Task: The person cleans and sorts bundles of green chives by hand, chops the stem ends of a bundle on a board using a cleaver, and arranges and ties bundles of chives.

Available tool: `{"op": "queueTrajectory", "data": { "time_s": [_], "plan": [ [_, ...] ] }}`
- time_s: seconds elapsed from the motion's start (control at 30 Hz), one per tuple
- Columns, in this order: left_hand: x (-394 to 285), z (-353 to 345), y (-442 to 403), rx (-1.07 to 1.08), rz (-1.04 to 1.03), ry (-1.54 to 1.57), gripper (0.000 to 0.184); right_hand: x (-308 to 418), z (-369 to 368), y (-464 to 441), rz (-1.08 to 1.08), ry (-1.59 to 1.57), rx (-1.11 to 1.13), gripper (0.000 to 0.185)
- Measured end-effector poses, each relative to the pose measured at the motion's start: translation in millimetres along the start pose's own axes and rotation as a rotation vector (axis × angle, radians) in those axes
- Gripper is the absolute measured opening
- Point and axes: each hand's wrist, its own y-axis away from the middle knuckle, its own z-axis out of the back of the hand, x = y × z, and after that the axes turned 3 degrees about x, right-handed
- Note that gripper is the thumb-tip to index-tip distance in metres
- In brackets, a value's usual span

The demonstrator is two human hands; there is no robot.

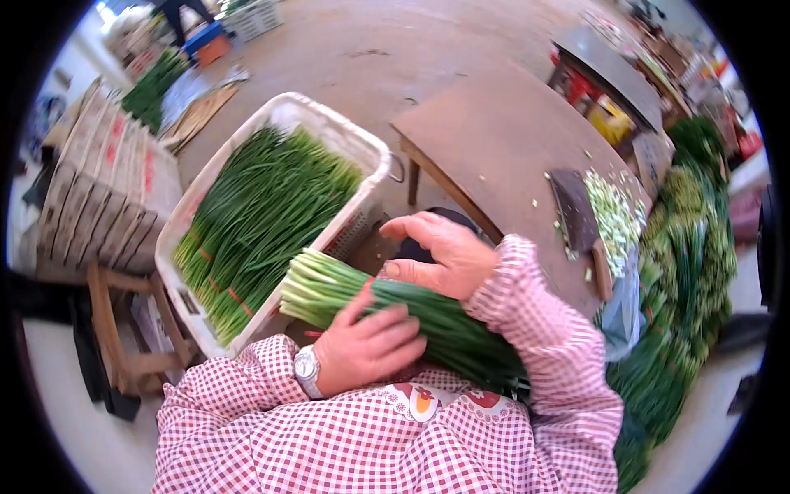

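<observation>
A thick bunch of garlic chives (469, 329) lies across my lap, its pale cut stems pointing left and the green leaves running right under my right forearm. My left hand (370, 342), with a watch at the wrist, is wrapped over the bunch near a red band (368, 286); its fingers are slightly blurred. Just above the bunch is my right hand (444, 255), open, thumb and fingers apart, with nothing visible in it. To the left, a white plastic crate (374, 148) holds banded bunches of chives (271, 198).
On the brown table (494, 123) at right lie a cleaver (576, 210) and chopped stem ends (613, 206). A blue plastic bag (623, 317) hangs at its edge. More chives (687, 272) are heaped at far right. Stacked crates (115, 173) and a wooden stool (123, 329) stand left.
</observation>
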Motion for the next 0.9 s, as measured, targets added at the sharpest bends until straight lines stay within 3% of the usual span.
{"op": "queueTrajectory", "data": {
  "time_s": [0.07,0.1,0.13,0.17,0.2,0.27,0.3,0.37,0.47,0.53,0.63,0.73,0.77,0.8,0.87,0.9],
  "plan": [
    [4.9,-8.0,44.3,0.064,-0.068,0.326,0.02,-30.8,-39.7,-4.9,-0.141,-0.204,0.115,0.06],
    [5.5,-4.4,52.6,0.053,-0.034,0.307,0.02,-32.5,-48.7,-2.9,-0.208,-0.245,0.187,0.062],
    [5.8,-1.5,59.9,0.446,0.361,0.585,0.021,-34.2,-57.8,2.7,-0.283,-0.285,0.256,0.064],
    [5.3,1.8,67.4,0.841,0.757,0.865,0.025,-38.7,-68.9,11.3,-0.279,-0.345,0.189,0.071],
    [13.0,-17.1,83.7,0.884,0.92,0.963,0.039,-33.0,-65.8,15.6,-0.298,-0.374,0.188,0.077],
    [6.5,-48.5,109.0,0.215,1.159,1.445,0.047,-37.5,-64.5,27.7,-0.241,-0.244,0.227,0.085],
    [10.3,-49.7,104.7,0.207,1.15,1.447,0.047,-29.7,-60.5,29.1,-0.249,-0.163,0.281,0.09],
    [23.7,-52.7,84.7,-0.003,0.73,1.327,0.057,-12.6,-51.5,31.1,-0.24,-0.025,0.377,0.097],
    [35.1,-46.6,66.3,0.079,0.687,1.419,0.058,2.2,-41.1,39.5,-0.337,-0.03,0.29,0.089],
    [42.3,-32.0,47.2,0.044,0.546,1.406,0.062,12.6,-28.3,46.8,-0.373,-0.013,0.228,0.088],
    [50.0,-6.6,8.3,0.18,0.553,1.254,0.053,30.0,2.5,65.4,-0.408,-0.093,0.008,0.088],
    [58.2,28.8,-34.8,0.145,0.401,1.003,0.048,41.7,42.3,89.0,-0.374,0.007,-0.198,0.092],
    [57.8,24.6,-43.3,-0.142,0.327,0.93,0.043,49.3,55.2,93.2,-0.322,-0.015,-0.304,0.093],
    [53.6,31.9,-51.3,-0.243,0.428,0.833,0.044,59.0,68.2,95.7,-0.257,-0.035,-0.408,0.094],
    [39.6,32.9,-77.5,-0.763,0.329,1.015,0.054,85.2,89.9,95.7,-0.254,0.112,-0.493,0.096],
    [31.7,42.0,-86.5,-0.845,0.171,1.041,0.08,90.2,96.8,97.0,-0.266,0.27,-0.56,0.096]
  ]
}}
